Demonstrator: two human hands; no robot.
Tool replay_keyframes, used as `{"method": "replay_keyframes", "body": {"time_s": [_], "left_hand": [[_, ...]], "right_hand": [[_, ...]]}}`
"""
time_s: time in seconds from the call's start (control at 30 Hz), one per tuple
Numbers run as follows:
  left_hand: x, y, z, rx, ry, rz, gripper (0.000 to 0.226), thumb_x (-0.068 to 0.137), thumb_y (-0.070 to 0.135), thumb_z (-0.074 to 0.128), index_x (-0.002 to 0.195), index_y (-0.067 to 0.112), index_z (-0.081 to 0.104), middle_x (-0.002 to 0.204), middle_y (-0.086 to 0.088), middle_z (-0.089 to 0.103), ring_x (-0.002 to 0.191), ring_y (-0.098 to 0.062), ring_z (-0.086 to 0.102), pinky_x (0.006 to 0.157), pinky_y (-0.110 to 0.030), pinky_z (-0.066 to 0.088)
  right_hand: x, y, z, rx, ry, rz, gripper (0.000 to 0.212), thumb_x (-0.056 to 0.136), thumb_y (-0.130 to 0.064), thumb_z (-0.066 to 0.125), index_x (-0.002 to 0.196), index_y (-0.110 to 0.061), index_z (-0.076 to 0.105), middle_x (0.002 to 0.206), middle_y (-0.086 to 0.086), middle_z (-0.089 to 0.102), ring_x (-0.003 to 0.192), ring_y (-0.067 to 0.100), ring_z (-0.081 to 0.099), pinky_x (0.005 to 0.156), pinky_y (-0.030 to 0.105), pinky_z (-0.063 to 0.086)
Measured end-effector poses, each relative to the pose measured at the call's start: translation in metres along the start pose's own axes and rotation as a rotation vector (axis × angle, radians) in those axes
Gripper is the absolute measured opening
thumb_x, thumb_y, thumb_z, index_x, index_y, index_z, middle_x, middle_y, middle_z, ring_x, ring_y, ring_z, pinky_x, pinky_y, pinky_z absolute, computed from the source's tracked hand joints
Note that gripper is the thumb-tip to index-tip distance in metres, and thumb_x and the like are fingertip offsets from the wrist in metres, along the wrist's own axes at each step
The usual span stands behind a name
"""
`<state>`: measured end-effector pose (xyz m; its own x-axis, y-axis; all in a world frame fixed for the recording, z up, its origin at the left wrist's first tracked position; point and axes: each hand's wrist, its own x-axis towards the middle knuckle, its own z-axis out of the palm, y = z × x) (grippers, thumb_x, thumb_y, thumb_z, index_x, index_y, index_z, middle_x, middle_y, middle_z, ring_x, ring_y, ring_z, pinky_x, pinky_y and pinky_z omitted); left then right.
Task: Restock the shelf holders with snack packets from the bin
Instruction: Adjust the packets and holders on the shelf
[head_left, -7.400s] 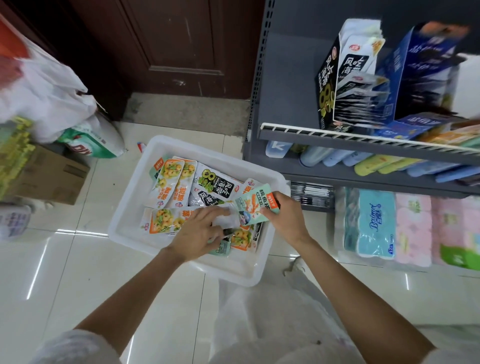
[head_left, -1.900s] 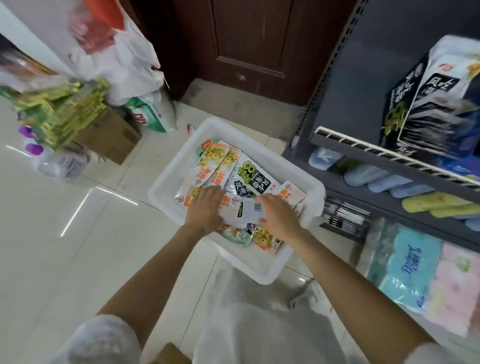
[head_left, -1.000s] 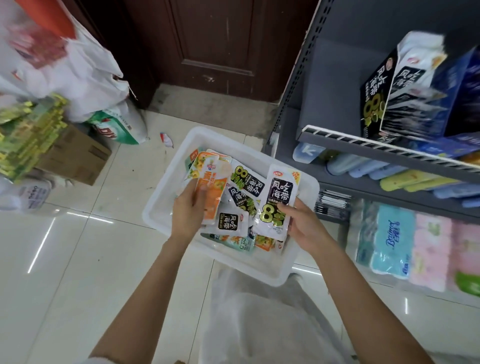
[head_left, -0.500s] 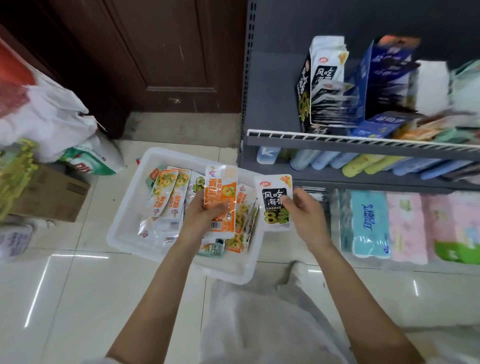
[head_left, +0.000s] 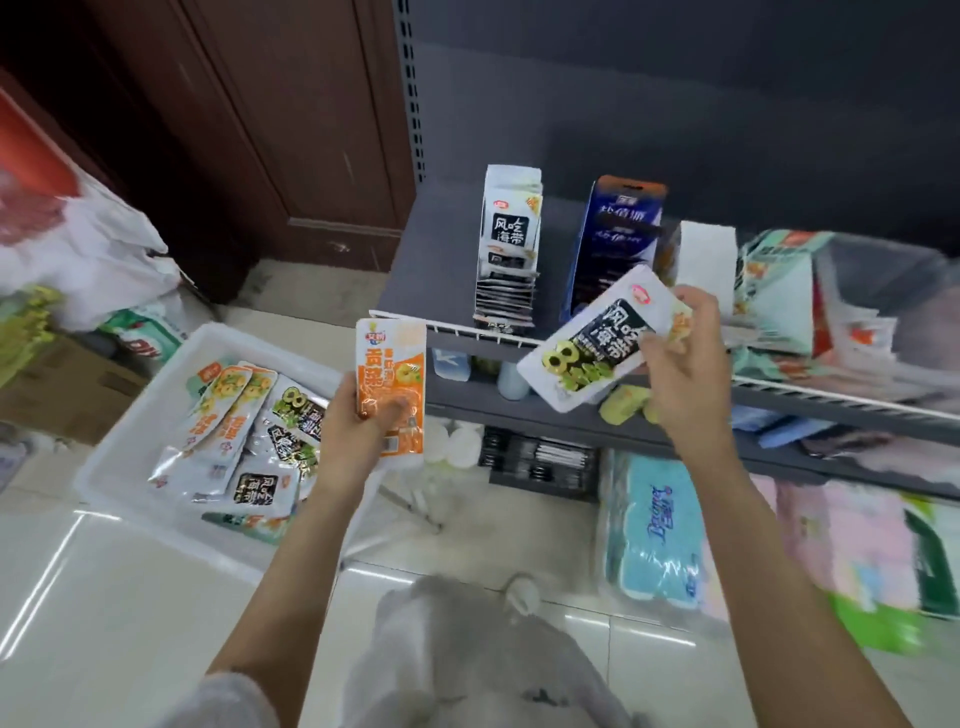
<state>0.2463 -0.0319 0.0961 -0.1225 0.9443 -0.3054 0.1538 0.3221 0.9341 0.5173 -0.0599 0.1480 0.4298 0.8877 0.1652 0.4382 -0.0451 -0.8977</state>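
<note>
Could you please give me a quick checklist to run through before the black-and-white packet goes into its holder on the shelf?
1. Right hand has a grip on the black-and-white packet: ok, fingers pinch its upper end.
2. Matching holder found: ok, the white holder on the shelf shows the same black label.
3. Packet lined up with the holder: not ok, it is tilted and to the holder's right.
4. Room left in the holder: cannot tell, packets already sit stacked in its front.
5. Left hand keeps the orange packet clear: ok, held upright by the shelf's left corner.
6. Bin stock: ok, more packets remain.
</note>
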Motion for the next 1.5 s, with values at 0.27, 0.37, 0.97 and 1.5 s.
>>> {"method": "replay_keyframes", "body": {"time_s": [0.27, 0.37, 0.97, 1.5], "left_hand": [[0.02, 0.05, 0.022, -0.121, 0.013, 0.027, 0.018, 0.092, 0.011, 0.056, 0.1, 0.028, 0.058, 0.097, 0.003, 0.068, 0.085, -0.014, 0.066, 0.068, -0.025, 0.049], [0.04, 0.063, 0.03, -0.177, -0.028, 0.015, 0.018, 0.093, 0.013, 0.055, 0.107, 0.023, 0.061, 0.103, -0.001, 0.07, 0.091, -0.019, 0.068, 0.076, -0.032, 0.054], [0.094, 0.104, 0.098, 0.406, 0.309, 1.485, 0.03, 0.085, 0.0, 0.066, 0.106, 0.022, 0.068, 0.095, 0.005, 0.057, 0.083, -0.019, 0.058, 0.072, -0.027, 0.046], [0.051, 0.104, 0.282, 0.622, -0.551, 0.926, 0.039, 0.085, 0.039, 0.06, 0.121, 0.024, 0.06, 0.11, 0.009, 0.066, 0.104, -0.014, 0.057, 0.093, -0.043, 0.046]], "right_hand": [[0.127, -0.031, 0.045, 0.002, 0.053, -0.341, 0.023, 0.094, -0.007, 0.045, 0.117, -0.01, 0.049, 0.096, -0.006, 0.063, 0.078, 0.013, 0.059, 0.063, 0.019, 0.047], [0.155, -0.021, 0.078, -0.212, -0.06, -0.469, 0.024, 0.095, -0.005, 0.045, 0.118, -0.005, 0.051, 0.101, 0.007, 0.063, 0.084, 0.008, 0.054, 0.063, 0.007, 0.035], [0.115, -0.057, 0.016, 0.383, -0.355, 0.315, 0.052, 0.08, -0.059, 0.037, 0.092, -0.018, 0.067, 0.08, 0.009, 0.073, 0.063, 0.019, 0.068, 0.05, 0.021, 0.05], [0.127, 0.062, -0.173, -0.626, 0.109, -0.409, 0.021, 0.095, -0.028, 0.05, 0.096, -0.016, 0.067, 0.076, 0.003, 0.07, 0.063, 0.025, 0.065, 0.055, 0.032, 0.049]]}}
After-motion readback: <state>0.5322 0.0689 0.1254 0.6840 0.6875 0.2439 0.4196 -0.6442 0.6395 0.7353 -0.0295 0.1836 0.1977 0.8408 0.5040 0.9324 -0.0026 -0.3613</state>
